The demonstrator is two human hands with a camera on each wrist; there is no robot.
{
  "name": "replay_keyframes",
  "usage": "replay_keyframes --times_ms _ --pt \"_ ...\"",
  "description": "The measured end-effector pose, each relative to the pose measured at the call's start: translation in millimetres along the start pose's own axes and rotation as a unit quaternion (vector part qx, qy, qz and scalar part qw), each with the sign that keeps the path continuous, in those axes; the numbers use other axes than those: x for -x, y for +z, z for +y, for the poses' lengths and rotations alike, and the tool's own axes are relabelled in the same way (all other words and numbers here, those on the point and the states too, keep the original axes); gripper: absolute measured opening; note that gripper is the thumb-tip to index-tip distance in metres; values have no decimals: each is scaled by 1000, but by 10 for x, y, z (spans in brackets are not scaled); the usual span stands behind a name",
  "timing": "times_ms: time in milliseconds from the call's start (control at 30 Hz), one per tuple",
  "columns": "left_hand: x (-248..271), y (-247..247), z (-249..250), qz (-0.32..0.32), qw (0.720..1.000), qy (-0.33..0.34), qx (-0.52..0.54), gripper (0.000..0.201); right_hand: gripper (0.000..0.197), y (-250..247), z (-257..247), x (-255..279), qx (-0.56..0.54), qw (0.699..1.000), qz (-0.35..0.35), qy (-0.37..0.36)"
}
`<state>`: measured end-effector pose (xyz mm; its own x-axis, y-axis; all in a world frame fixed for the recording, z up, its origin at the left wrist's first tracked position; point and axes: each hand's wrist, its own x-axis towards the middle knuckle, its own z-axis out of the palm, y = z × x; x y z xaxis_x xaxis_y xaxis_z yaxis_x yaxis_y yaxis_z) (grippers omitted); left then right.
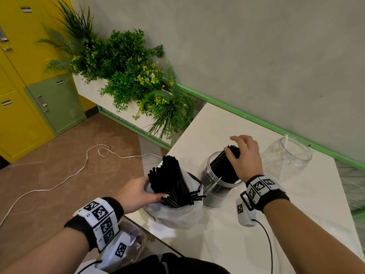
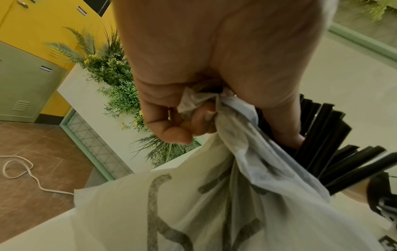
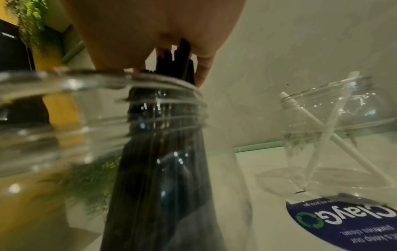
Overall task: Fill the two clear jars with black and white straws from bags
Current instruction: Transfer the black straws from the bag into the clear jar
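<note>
Black straws (image 1: 227,167) stand bunched in the near jar (image 1: 217,186), lower centre of the head view, and the right hand (image 1: 245,157) curls over their tops, fingers closed round the bundle. Left of it, more straws (image 1: 173,178) poke out of a white bag (image 1: 177,216); the left hand (image 1: 138,192) pinches the bag's gathered rim (image 2: 197,100), thumb resting against the straws. Far jar (image 1: 288,157), right of frame, holds white straws (image 3: 322,129) leaning against its mouth. All of it sits on a white table (image 1: 306,204). Plants (image 1: 128,72) and yellow lockers (image 1: 19,56) fill the upper left.
</note>
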<state>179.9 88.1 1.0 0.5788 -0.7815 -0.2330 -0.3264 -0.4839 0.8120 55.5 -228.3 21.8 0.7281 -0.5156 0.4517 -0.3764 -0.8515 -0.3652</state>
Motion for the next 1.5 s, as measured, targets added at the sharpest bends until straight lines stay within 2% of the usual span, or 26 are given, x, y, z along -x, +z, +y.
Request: replay_keyframes --times_ms 67,200,300,333,400,500,600,700,800,833,900,967,1033,1200,1267,1367,1433,1500 --pt "-1 1 0 3 1000 -2 7 64 38 -44 29 76 -19 1000 9 4" --pt "1 -11 3 2 1000 1 11 85 49 -122 104 307 -55 998 32 -4" --pt "15 -7 54 7 1000 -1 4 65 66 -153 209 489 -56 998 39 16" --pt "20 -3 70 8 1000 -1 -1 56 73 -153 255 534 -54 998 30 28" --pt "29 -4 96 6 1000 3 -5 50 84 -142 347 581 -49 998 9 41" --pt "31 -2 97 3 1000 2 2 55 96 -136 387 524 -58 997 -37 46" --pt "29 -1 80 5 1000 5 11 64 100 -137 305 353 -69 993 -86 34" --pt "41 2 84 4 1000 2 1 56 95 -99 182 145 -59 990 -125 4" --pt "44 10 100 2 1000 2 -7 49 74 -11 73 8 -41 985 -165 -2" --pt "44 10 91 2 1000 -2 -9 48 64 15 34 -18 -26 987 -156 -2" --pt "47 11 59 2 1000 -10 -5 50 46 59 -30 -64 1 996 -85 -15" --pt "46 17 14 -2 1000 -10 8 62 38 72 -79 -129 6 1000 -27 -15" --pt "50 24 -6 -5 1000 -11 15 64 37 77 -103 -204 27 999 -33 -1" --pt "37 25 22 -10 1000 -19 12 55 40 80 -81 -313 86 986 -138 29" --pt "29 23 26 -8 1000 -20 12 52 38 73 -81 -327 63 988 -135 30" --pt "20 19 17 -2 1000 -22 6 55 47 40 -107 -320 78 987 -137 23" --pt "9 18 -3 -1 1000 -21 8 66 51 -34 -161 -275 67 993 -101 12" --pt "-4 16 -15 1 1000 -24 13 71 50 -147 -244 -162 8 999 -37 -21"
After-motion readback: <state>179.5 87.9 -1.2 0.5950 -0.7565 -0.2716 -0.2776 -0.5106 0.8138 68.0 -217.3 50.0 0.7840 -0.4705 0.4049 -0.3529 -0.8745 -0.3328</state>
